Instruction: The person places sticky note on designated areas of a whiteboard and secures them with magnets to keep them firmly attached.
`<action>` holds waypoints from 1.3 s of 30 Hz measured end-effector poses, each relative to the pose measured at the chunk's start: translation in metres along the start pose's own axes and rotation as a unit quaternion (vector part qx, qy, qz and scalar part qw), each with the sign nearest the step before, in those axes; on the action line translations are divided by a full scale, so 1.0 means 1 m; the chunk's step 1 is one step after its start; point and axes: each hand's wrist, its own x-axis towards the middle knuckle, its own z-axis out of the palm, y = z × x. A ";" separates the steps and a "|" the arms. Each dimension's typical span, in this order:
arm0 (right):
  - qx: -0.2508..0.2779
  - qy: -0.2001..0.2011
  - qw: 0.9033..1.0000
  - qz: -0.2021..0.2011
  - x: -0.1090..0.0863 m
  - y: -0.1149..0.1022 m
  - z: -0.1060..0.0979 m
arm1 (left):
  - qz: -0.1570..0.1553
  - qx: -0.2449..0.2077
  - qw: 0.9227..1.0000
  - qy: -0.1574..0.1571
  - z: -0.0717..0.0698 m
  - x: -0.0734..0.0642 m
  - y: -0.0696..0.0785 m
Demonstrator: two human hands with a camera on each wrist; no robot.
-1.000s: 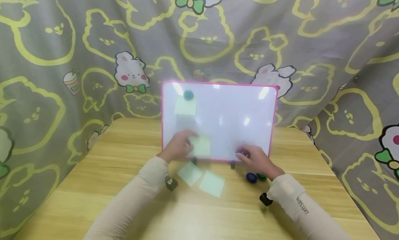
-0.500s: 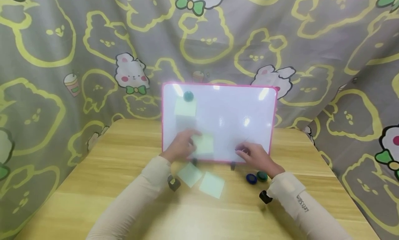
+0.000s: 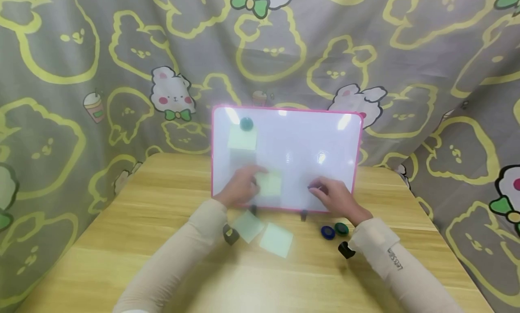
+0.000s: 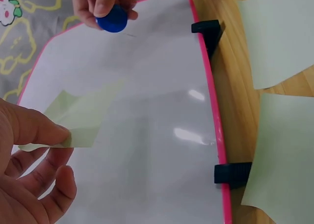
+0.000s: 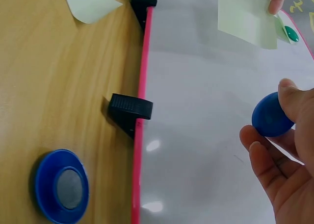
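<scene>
A whiteboard (image 3: 300,141) with a pink rim stands on the table. My left hand (image 3: 239,186) pinches a pale green paper note (image 4: 83,116) by its edge, between thumb and fingers, in front of the board's lower left half. Whether the note touches the board, I cannot tell. To the right, my right hand (image 3: 335,198) pinches a round blue magnet (image 5: 270,115) between thumb and fingers, near the board's lower right; in the head view the fingers mostly hide it. At the board's upper left, a green magnet (image 3: 246,123) sits on another note (image 3: 242,139).
Two notes, one on the left (image 3: 248,226) and one on the right (image 3: 276,240), lie on the wooden table (image 3: 162,204) before the board. A blue magnet (image 3: 327,232) and a green magnet (image 3: 341,229) lie near my right wrist. Black feet (image 5: 130,109) hold the board's bottom edge.
My left hand has moved right and slightly up across the board, carrying the note. My right hand has risen a little with the blue magnet.
</scene>
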 end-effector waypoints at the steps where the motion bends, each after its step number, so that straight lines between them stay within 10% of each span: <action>1: 0.000 0.003 1.000 -0.002 0.001 0.000 -0.001 | 0.007 0.006 1.000 0.002 0.000 0.002 0.001; 39: -0.030 0.012 0.999 0.019 0.032 -0.013 -0.023 | 0.037 0.044 0.998 0.031 0.003 0.032 0.018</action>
